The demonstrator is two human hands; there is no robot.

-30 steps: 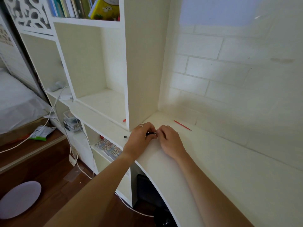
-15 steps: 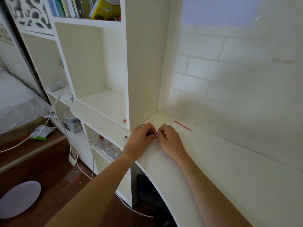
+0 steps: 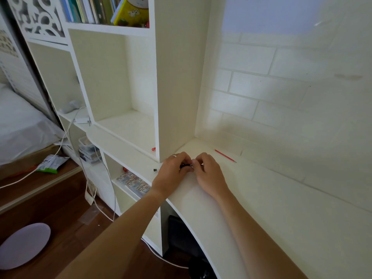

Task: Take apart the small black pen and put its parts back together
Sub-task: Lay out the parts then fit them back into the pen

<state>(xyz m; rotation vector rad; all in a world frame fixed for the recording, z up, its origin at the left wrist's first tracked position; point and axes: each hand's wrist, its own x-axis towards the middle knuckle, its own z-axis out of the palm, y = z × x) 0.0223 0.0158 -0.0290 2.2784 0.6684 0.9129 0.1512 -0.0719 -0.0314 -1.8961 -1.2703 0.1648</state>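
Observation:
The small black pen (image 3: 185, 165) shows only as a short dark piece between my two hands, just above the white desk (image 3: 251, 198). My left hand (image 3: 173, 170) grips its left end with curled fingers; a ring sits on one finger. My right hand (image 3: 209, 174) pinches the right end, and the fingers hide most of the pen. A tiny black part (image 3: 155, 169) lies on the desk just left of my left hand. A thin red refill (image 3: 225, 155) rests on the desk to the right, near the wall.
A white shelf unit (image 3: 177, 97) stands right behind my hands, its upright panel almost touching them. A small red object (image 3: 153, 149) lies at the cubby's front edge. Cables (image 3: 96, 188) hang at the left over the wooden floor. The brick-pattern wall (image 3: 281, 97) bounds the desk.
Both hands stay pressed together on the pen in the same spot; only the fingers have shifted slightly.

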